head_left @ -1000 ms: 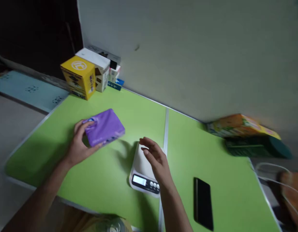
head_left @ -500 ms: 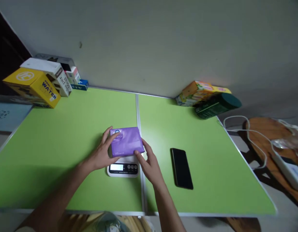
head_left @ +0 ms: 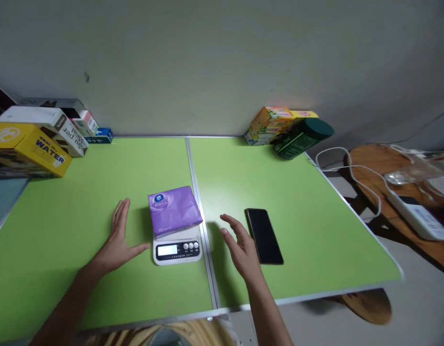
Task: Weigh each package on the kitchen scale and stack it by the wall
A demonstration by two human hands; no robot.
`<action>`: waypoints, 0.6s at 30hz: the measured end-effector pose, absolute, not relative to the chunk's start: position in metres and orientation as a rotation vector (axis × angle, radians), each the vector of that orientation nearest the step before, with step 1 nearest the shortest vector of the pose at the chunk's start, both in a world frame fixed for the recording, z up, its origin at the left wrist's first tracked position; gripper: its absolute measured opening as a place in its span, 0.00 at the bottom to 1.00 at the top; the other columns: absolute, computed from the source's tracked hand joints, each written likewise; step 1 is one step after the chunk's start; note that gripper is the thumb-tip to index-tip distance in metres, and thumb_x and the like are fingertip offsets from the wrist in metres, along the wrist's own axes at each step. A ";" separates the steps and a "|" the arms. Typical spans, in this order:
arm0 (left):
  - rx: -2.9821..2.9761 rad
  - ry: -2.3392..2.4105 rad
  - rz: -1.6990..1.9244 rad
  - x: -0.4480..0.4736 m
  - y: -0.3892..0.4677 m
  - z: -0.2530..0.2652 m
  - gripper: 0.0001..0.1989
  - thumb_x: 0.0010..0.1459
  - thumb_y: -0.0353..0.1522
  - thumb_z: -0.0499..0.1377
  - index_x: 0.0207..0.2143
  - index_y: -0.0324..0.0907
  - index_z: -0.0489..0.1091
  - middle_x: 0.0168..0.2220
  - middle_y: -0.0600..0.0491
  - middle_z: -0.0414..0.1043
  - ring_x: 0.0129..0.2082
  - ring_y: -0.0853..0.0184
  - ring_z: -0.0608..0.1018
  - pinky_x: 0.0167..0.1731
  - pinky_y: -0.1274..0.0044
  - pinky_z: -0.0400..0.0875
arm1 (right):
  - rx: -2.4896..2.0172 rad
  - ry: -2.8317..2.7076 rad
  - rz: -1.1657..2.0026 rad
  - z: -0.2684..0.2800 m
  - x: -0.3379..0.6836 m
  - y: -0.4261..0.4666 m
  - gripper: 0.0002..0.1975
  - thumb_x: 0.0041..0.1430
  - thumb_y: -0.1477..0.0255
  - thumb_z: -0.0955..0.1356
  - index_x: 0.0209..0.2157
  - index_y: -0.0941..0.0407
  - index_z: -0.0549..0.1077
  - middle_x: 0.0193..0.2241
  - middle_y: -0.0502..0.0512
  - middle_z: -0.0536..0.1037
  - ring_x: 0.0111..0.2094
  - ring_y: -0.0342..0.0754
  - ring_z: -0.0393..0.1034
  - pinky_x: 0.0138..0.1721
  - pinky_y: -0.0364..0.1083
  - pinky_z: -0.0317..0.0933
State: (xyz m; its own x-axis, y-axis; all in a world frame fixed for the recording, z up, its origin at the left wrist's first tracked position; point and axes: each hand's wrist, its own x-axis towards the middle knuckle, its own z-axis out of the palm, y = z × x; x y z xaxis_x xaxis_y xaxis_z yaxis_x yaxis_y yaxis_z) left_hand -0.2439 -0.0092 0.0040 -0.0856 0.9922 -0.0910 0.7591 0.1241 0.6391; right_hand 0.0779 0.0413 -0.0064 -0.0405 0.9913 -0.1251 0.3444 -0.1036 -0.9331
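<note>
A purple pack of tissues lies flat on a white digital kitchen scale, covering most of its platform. The scale's lit display and buttons face me; the reading is too small to make out. To the left of the pack, my left hand is open, thumb pointing toward the scale and touching nothing. My right hand hovers to the right of the scale, empty, its fingers apart and slightly curled. Close beside that hand, a black smartphone lies on the table.
The green table has a metal seam down its middle. Boxes, including a yellow one, stand at the back left. An orange carton and a dark green canister stand back right. A wooden stool holds cables and a power strip.
Both hands have let go of the tissue pack and moved apart, left and right. The pack now rests on the scale. The view has shifted slightly to the right.
</note>
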 end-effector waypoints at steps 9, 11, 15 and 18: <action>1.643 1.838 0.495 -0.213 0.015 0.024 0.61 0.46 0.43 0.68 0.67 0.56 0.24 0.71 0.45 0.25 0.68 0.40 0.46 0.59 0.47 0.57 | -1.432 -1.504 1.258 0.016 0.037 0.042 0.22 0.62 0.59 0.65 0.55 0.51 0.68 0.58 0.58 0.70 0.61 0.57 0.62 0.59 0.59 0.59; 1.583 1.879 0.497 -0.206 0.022 0.025 0.58 0.47 0.43 0.67 0.68 0.57 0.28 0.71 0.45 0.29 0.67 0.38 0.53 0.55 0.48 0.65 | -1.394 -1.527 1.309 0.021 0.027 0.041 0.22 0.62 0.61 0.64 0.57 0.51 0.67 0.59 0.58 0.68 0.61 0.57 0.62 0.58 0.59 0.61; 1.539 1.922 0.531 -0.192 0.039 0.031 0.52 0.46 0.48 0.65 0.67 0.55 0.41 0.69 0.43 0.40 0.60 0.38 0.65 0.47 0.50 0.74 | -1.285 -1.534 1.331 0.028 0.028 0.044 0.25 0.63 0.61 0.64 0.60 0.51 0.63 0.59 0.58 0.68 0.60 0.55 0.61 0.60 0.57 0.58; 1.607 1.901 0.556 -0.168 0.055 0.042 0.51 0.42 0.51 0.66 0.65 0.57 0.46 0.67 0.44 0.43 0.56 0.37 0.69 0.42 0.49 0.75 | -1.226 -1.407 1.280 0.032 0.054 0.054 0.22 0.64 0.59 0.64 0.58 0.50 0.65 0.58 0.57 0.69 0.59 0.52 0.62 0.60 0.55 0.59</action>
State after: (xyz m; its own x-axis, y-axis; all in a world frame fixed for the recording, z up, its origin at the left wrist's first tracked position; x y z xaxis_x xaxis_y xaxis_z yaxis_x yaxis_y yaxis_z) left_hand -0.1678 0.0553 0.0420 -0.1036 0.9810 -0.1638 0.7380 0.1862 0.6486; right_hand 0.0537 0.0539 0.0318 -0.1575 0.9873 -0.0230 0.1162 -0.0046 -0.9932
